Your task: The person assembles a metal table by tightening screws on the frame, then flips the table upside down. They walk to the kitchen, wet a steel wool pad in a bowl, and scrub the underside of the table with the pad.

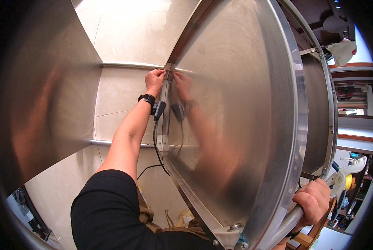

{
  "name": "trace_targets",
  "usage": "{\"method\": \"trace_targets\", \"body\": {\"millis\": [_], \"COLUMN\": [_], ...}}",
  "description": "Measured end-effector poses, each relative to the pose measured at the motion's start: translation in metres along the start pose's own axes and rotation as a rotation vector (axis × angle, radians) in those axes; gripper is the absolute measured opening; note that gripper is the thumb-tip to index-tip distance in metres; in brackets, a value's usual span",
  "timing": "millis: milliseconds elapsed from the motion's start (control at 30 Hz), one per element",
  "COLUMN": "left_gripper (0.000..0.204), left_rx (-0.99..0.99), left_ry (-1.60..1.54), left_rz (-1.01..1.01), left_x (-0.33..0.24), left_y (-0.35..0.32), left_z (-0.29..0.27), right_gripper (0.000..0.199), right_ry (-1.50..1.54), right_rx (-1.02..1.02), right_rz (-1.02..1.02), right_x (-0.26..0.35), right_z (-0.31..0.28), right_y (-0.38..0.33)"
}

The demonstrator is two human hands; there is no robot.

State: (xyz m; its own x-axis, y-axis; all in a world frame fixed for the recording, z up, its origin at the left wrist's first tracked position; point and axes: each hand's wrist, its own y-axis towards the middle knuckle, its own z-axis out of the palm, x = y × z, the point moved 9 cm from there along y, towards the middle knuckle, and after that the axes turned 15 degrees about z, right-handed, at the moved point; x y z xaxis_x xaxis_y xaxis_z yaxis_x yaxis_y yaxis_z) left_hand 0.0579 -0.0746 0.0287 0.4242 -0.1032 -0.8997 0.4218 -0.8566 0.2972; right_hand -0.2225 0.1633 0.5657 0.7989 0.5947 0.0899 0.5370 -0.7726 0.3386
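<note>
My left hand (155,81) reaches out to a metal bracket (168,72) at the edge of a large shiny steel panel (236,96). Its fingers are pinched together at the bracket, where a tube (128,65) meets the panel; anything between them is too small to make out. Lower on the same edge sits a second bracket (162,143) with bolts, joined to another tube (111,143). At the lower right, my right hand (313,201) is wrapped around a thick grey metal tube (287,225) beside the panel's rim.
A second steel panel (53,96) stands upright on the left. Light tiles (115,93) show between the panels. A black cable (156,135) hangs from the device on my left wrist. White and yellow items (348,180) and shelves lie beyond my right hand.
</note>
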Motion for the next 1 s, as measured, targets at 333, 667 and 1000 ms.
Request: {"method": "trace_targets", "body": {"millis": [333, 667, 1000], "left_gripper": [0.023, 0.044, 0.021], "left_rx": [0.041, 0.108, 0.301], "left_ry": [0.073, -0.351, 0.32], "left_rz": [-0.098, -0.657, -0.141], "left_x": [0.012, 0.061, 0.003], "left_y": [0.0, -0.026, 0.033], "left_z": [0.002, 0.032, 0.022], "right_gripper": [0.058, 0.051, 0.042], "right_ry": [-0.016, -0.015, -0.035], "right_rx": [-0.027, -0.118, -0.121], "right_rz": [0.01, 0.065, 0.073], "right_x": [0.001, 0.002, 0.005], "right_z": [0.001, -0.001, 0.0], "right_y": [0.001, 0.003, 0.005]}}
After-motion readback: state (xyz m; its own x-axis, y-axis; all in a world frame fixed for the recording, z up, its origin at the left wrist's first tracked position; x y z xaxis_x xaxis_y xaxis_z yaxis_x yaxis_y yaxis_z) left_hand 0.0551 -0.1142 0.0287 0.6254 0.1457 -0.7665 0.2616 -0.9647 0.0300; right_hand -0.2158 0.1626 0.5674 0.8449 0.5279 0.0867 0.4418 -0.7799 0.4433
